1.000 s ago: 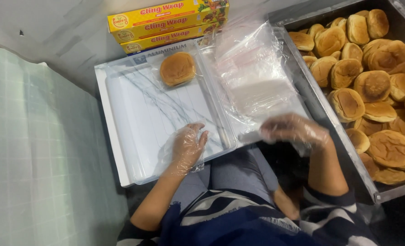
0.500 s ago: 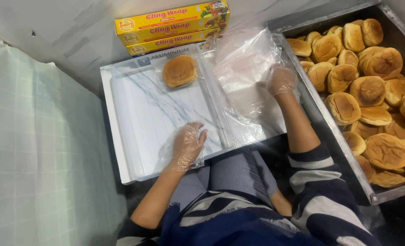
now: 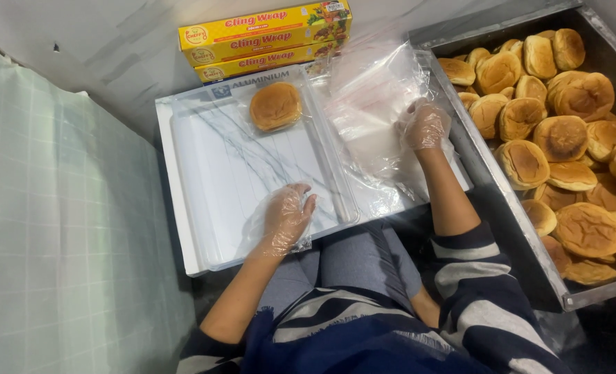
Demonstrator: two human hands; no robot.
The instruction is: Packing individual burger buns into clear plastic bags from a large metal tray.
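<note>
Both my hands wear thin clear gloves. My left hand (image 3: 283, 220) lies flat, fingers apart, on the near part of the white tray (image 3: 183, 201), which is lined with clear film. One round brown bun (image 3: 275, 106) lies at the tray's far end. Further right, my right hand (image 3: 424, 125) rests with curled fingers on a pile of clear plastic bags (image 3: 370, 104), gripping the top one. The pile lies on the tray's right half.
A big metal tray (image 3: 502, 215) to the right holds several brown buns (image 3: 560, 135). Two yellow boxes of food wrap (image 3: 266, 38) lie beyond the white tray. A pale green checked cloth (image 3: 51, 228) covers the left side. My lap sits below the tray.
My right hand has moved from the tray's near edge away from me onto the pile of clear bags. My left hand has stayed on the tray.
</note>
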